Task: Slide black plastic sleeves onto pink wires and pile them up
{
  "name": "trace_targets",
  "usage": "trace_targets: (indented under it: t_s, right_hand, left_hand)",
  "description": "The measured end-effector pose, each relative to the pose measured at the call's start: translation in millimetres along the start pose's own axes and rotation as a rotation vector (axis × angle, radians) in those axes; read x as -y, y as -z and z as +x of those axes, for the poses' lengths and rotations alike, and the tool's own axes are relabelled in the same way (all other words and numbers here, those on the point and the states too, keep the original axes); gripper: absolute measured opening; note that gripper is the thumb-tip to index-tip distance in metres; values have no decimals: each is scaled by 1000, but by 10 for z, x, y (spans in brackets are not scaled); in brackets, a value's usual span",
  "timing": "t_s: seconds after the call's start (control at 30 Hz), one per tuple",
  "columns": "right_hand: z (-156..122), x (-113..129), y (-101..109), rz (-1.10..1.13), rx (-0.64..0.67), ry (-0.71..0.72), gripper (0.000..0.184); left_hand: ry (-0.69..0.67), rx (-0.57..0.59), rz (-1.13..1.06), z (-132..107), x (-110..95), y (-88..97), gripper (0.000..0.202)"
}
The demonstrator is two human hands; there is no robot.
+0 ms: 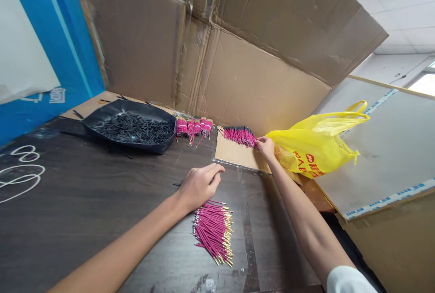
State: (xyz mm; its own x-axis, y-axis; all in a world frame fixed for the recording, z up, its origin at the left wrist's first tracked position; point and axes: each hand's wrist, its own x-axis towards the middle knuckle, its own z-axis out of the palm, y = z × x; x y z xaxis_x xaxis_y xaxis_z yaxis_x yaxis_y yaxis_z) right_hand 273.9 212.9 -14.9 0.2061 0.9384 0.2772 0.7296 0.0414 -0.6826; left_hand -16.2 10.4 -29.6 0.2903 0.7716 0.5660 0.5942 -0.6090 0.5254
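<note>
A dark, wood-grained tabletop (84, 211) is seen from above, walled at its far edge by creased brown cardboard (238, 57) with a torn, ragged upper margin.

The left hand (199, 186) is rested on the tabletop near the middle, its fingers curled loosely inward with the thumb and forefinger brought together; whether anything thin is pinched there cannot be told. Just in front of it, toward the near edge, a loose heap of thin pink wires (213, 229) is spread in a fan, each one straight, with brassy tips at one end and pale tips at the other.

The right hand (265, 147) is stretched to the far right part of the tabletop, where the end of a second pink bundle (239, 135) is touched and lightly gripped by the fingertips. This bundle is laid on a flat cardboard sheet (234, 155) and is tipped with black at its far end.

Beside that hand, at the right edge, a crumpled yellow plastic bag (316, 143) with red print and looped handles is slumped.

Near the far edge, a shallow black tray (102, 123) with a glossy rim is filled with short black tube pieces (136, 129). Just right of it, several tied pink bunches (194, 127) with gold tips are stood close together.

White chalk-like loops (20, 170) are drawn at the left edge.
</note>
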Motion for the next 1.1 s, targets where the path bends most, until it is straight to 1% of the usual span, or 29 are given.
trace_targets:
  t_s: [0.13,0.3,0.4,0.47,0.5,0.57,0.63,0.7,0.73,0.8,0.83,0.87,0.9,0.93,1.0,1.1]
  right_hand:
    - [-18,1,-43,-47,2,41,21]
    - [-139,44,-3,-79,-27,122,30]
    - [-259,155,6,-59,-73,170,35]
    - [-368,325,-40,-20,-69,225,36]
    - [-438,449,-83,6,-60,264,37]
    - [-615,781,-205,61,-5,371,35]
    - [-835,1212,-366,122,98,499,29]
    - [-1073,1708,-549,179,207,628,22]
    - [-1184,1964,-644,203,270,746,24]
    - [-1363,2453,-829,137,393,961,24]
    - [-1423,2671,-918,63,433,1035,25]
    - [-1459,2863,-1004,-37,467,1079,27]
    - [-1473,3024,-1087,-186,506,1074,28]
    - [-1468,3152,-1168,-351,558,1027,27]
    - [-1418,3316,-1314,-456,646,928,24]
    - [-1325,3380,-1463,-552,766,819,33]
  left_hand:
    - [-18,-5,16,4,1,-1,24]
    - [-44,-24,29,-16,-6,-34,24]
    - [-29,-34,51,-31,-26,-46,23]
    - [-23,-27,60,-38,-36,-53,22]
    - [-19,-23,64,-41,-39,-57,22]
    - [-12,-13,69,-48,-38,-64,21]
    - [-7,-1,71,-52,-24,-69,21]
    - [1,17,76,-52,5,-69,21]
    - [8,28,80,-50,24,-67,20]
    - [26,51,89,-39,66,-54,16]
    - [31,63,91,-30,85,-42,13]
    - [32,72,87,-18,100,-25,10]
    - [29,78,78,-4,109,-3,8]
    - [22,84,61,13,112,21,7]
    - [27,71,19,52,99,75,15]
    - [49,23,-51,105,66,133,28]
